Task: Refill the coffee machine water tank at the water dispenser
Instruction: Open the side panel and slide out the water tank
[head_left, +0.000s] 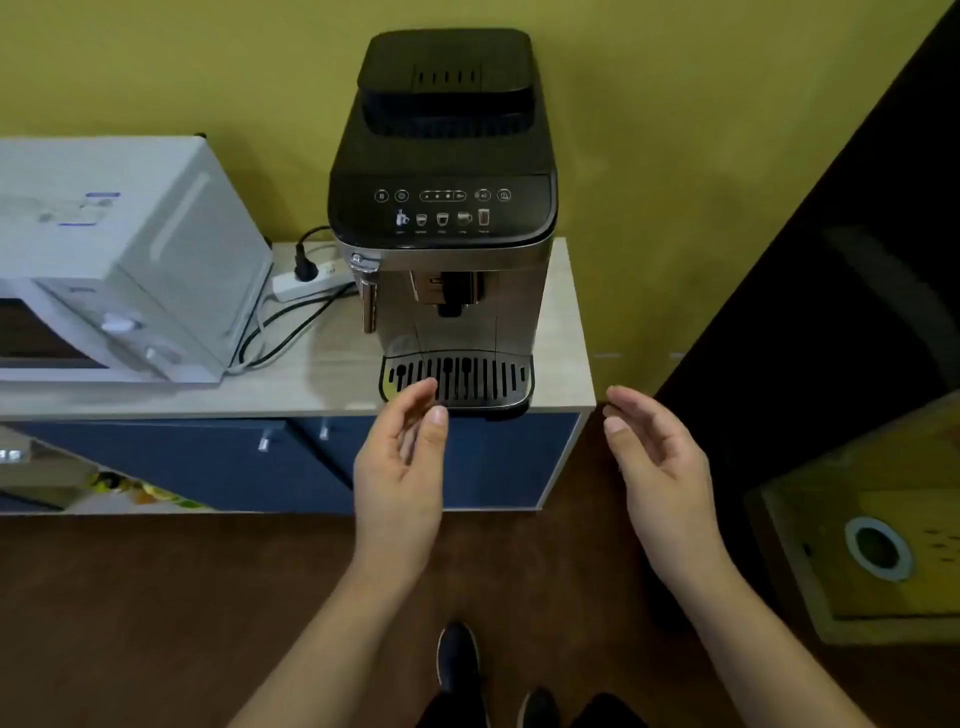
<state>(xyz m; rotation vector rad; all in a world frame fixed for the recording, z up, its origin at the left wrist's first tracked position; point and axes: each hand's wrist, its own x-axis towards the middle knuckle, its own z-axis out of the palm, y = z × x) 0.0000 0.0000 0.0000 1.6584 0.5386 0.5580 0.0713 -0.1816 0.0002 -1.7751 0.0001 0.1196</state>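
Head view: the coffee machine (441, 228) stands on the right end of a pale counter (322, 374), against the yellow wall, its drip tray (467, 376) at the counter's front edge. I cannot pick out its water tank. My left hand (402, 467) hovers just before the tray, my right hand (660, 462) off the counter's corner; both are loosely spread and hold nothing. A white microwave (119, 260) sits to the left, beside a power strip (311, 280).
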